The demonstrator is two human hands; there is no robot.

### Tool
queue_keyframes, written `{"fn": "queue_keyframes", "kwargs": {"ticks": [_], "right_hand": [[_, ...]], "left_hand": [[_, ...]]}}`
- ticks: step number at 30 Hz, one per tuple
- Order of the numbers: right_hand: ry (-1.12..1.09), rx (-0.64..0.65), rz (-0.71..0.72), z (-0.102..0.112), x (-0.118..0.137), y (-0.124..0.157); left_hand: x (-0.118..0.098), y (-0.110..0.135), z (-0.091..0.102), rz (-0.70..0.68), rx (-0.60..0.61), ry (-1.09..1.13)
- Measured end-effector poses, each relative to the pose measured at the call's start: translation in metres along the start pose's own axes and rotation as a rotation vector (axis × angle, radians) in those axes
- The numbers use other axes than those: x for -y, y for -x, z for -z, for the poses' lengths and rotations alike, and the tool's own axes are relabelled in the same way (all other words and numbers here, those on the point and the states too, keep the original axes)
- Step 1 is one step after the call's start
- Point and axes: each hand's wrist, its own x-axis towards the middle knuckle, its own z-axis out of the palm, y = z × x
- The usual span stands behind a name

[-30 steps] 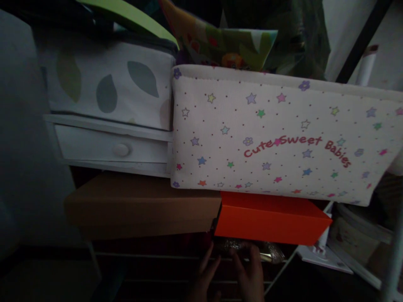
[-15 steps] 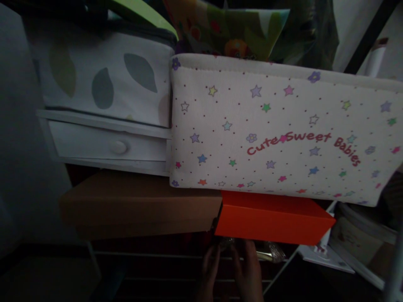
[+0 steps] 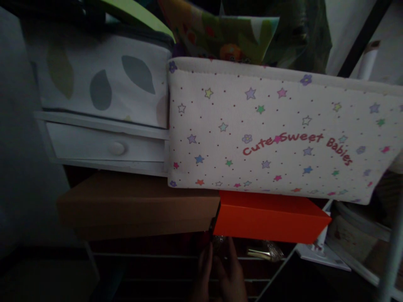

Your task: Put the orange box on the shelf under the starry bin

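Left hand (image 3: 205,270) and right hand (image 3: 231,274) are either side of that glittery piece (image 3: 219,240) around 6 o'clock, can't tell if gripped, and lifting could snag the orange box (image 3: 267,219) just above.

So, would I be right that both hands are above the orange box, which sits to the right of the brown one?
Not quite: the left hand and the right hand are below the orange box, not above it, as the head view shows; that box does sit to the right of the brown box.
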Motion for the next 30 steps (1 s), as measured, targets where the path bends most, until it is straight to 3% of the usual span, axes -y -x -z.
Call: {"fn": "queue_keyframes", "kwargs": {"ticks": [13, 25, 30], "right_hand": [[-0.050, 0.105, 0.055, 0.011, 0.002, -0.001], [-0.062, 0.133, 0.032, 0.011, 0.004, 0.003], [-0.079, 0.116, 0.032, 0.015, 0.010, 0.002]], "left_hand": [[-0.017, 0.001, 0.015, -0.011, 0.098, 0.092], [-0.001, 0.003, 0.013, -0.107, 0.152, 0.091], [0.003, 0.003, 0.009, -0.029, 0.148, -0.003]]}}
